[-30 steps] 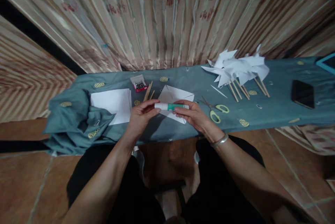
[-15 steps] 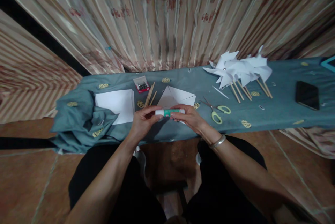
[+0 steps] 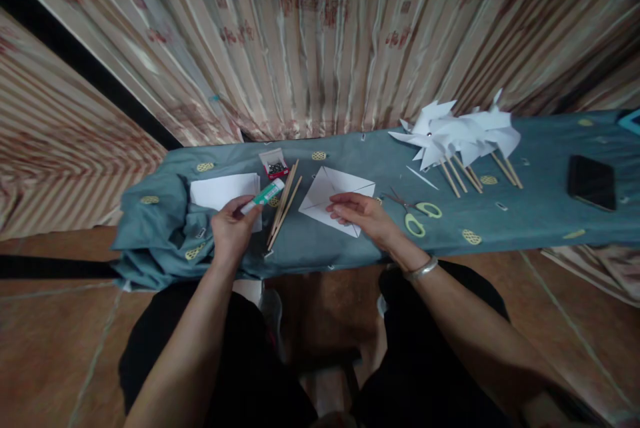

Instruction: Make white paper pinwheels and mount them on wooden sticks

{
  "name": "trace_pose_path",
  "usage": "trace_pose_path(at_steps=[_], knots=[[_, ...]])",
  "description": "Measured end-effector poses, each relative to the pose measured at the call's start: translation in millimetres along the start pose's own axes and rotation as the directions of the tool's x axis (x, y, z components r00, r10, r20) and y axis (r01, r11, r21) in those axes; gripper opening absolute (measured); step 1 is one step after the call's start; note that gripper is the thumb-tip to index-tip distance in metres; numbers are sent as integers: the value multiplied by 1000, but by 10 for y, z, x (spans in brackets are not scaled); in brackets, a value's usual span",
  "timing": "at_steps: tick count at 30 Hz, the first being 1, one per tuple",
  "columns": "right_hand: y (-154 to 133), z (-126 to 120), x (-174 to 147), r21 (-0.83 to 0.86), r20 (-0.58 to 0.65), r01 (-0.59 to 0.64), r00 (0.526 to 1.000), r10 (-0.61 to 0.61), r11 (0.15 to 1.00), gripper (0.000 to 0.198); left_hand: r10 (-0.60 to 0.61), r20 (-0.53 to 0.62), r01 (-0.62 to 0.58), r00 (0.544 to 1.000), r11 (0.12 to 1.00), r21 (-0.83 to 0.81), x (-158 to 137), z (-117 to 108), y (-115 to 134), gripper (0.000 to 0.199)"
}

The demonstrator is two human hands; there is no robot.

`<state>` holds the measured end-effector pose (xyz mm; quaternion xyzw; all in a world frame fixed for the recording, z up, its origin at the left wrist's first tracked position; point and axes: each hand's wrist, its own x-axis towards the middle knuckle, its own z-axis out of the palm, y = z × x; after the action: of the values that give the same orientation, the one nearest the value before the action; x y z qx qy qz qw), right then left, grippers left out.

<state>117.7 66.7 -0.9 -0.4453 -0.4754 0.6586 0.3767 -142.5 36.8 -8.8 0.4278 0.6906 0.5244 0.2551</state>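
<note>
A green and white glue stick (image 3: 263,195) is held in my left hand (image 3: 233,228), tilted up to the right above a stack of white paper (image 3: 220,189). My right hand (image 3: 361,215) hovers at the right part of a white paper square (image 3: 320,195) with diagonal cuts or creases; its fingers are loosely curled and apart, with nothing visible in them. Between the hands lie several thin wooden sticks (image 3: 285,205). Behind the glue stick sits a small open red and white box (image 3: 274,165) of metal pins.
Scissors with green handles (image 3: 420,215) lie right of the square, near a thin paper scrap (image 3: 423,178). Several white paper pinwheels (image 3: 450,135) on sticks rest farther right, then a dark phone (image 3: 591,183). Bunched cloth (image 3: 150,228) covers the left end, and a curtain (image 3: 320,41) hangs behind.
My left hand has carried the glue stick left, away from my right hand, which has let go of it. The paper square and the sticks are now more exposed.
</note>
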Motion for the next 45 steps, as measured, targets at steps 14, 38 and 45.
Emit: trace_pose_path(at_steps=[14,38,45], knots=[[155,-498,-171,-802,201,409,871,-448,435,29,603,564,-809,565,537,237,-325,350,20,29],[161,-385,-143,-638,43,295,936,-349,712,14,569,641,-779,516,623,73,-383,836,69,17],[193,-254,-12,-625,-63,257,925,-376,737,5,534,612,-712,584,698,70,-409,835,106,23]])
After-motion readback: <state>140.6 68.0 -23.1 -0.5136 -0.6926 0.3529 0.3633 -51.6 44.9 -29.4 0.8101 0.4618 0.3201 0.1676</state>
